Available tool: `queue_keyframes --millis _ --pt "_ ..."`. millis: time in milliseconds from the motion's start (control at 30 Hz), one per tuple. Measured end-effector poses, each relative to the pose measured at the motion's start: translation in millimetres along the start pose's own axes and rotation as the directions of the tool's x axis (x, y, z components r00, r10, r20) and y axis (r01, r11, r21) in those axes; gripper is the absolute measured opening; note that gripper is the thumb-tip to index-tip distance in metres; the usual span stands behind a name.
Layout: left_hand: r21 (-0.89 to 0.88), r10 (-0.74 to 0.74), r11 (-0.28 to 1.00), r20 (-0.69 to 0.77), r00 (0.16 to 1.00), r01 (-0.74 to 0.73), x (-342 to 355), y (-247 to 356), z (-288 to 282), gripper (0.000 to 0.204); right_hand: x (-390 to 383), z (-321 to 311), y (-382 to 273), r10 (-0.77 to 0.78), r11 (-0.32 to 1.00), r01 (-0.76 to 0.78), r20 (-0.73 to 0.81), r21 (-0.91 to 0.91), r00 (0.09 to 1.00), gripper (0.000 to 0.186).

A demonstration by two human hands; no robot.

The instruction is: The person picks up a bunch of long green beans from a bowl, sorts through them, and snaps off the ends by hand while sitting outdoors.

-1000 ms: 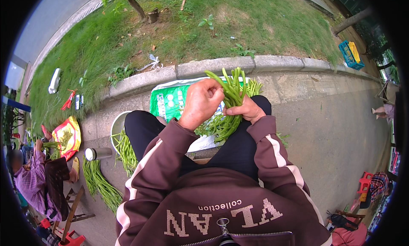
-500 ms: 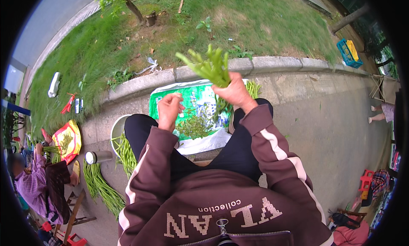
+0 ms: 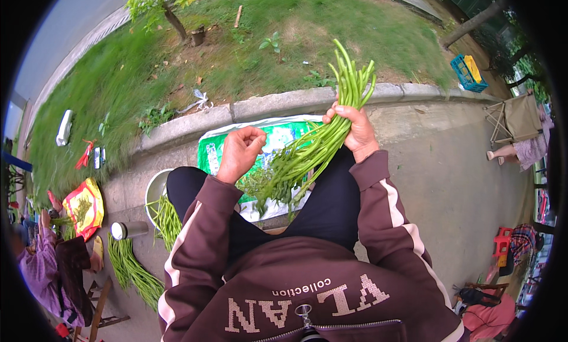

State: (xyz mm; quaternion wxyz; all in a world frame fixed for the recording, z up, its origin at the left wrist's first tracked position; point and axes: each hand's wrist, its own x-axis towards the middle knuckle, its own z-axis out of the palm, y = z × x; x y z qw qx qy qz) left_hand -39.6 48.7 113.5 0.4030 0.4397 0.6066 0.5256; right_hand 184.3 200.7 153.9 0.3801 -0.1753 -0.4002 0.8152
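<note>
My right hand (image 3: 359,131) is wrapped around a bunch of long green vegetable stems (image 3: 322,142). The cut ends point up and away from me, and the leafy tips hang down between my knees. Left of the bunch, my left hand (image 3: 239,151) is raised with thumb and fingers pinched together; whether anything small is between them cannot be made out. Beneath both hands a green and white plastic sack (image 3: 211,157) is spread on the ground. Loose leafy bits (image 3: 251,182) lie on it, partly hidden by the bunch.
Beside my left knee stands a white bucket (image 3: 152,189) with green stems (image 3: 165,220). A metal flask (image 3: 130,230) and more stems (image 3: 135,275) lie further left, near a seated person (image 3: 47,271). A stone kerb (image 3: 260,107) borders the grass; a blue crate (image 3: 463,76) stands far right.
The bunch has swung upright, its cut ends now pointing up and its leafy ends down toward my lap. My right hand has shifted right and slightly down; the left stays pinched.
</note>
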Motion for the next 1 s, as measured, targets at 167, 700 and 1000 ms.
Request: queue_keyframes --millis 167,700,1000 --pt "0.172 0.225 0.96 -0.011 0.974 -0.219 -9.2 17.2 15.8 0.041 -11.5 18.4 5.9 -0.056 0.996 0.054 -0.024 -0.076 0.998 0.021" --pt "0.507 0.65 0.681 -0.087 0.755 -0.528 -40.6 52.7 70.4 0.017 -22.9 31.2 9.0 -0.143 0.976 0.159 -0.106 0.152 0.984 0.03" --pt "0.488 0.562 0.748 -0.105 0.821 -0.45 -42.7 51.9 67.3 0.017 -25.9 42.8 27.5 -0.153 0.987 0.158 -0.113 0.04 0.982 0.033"
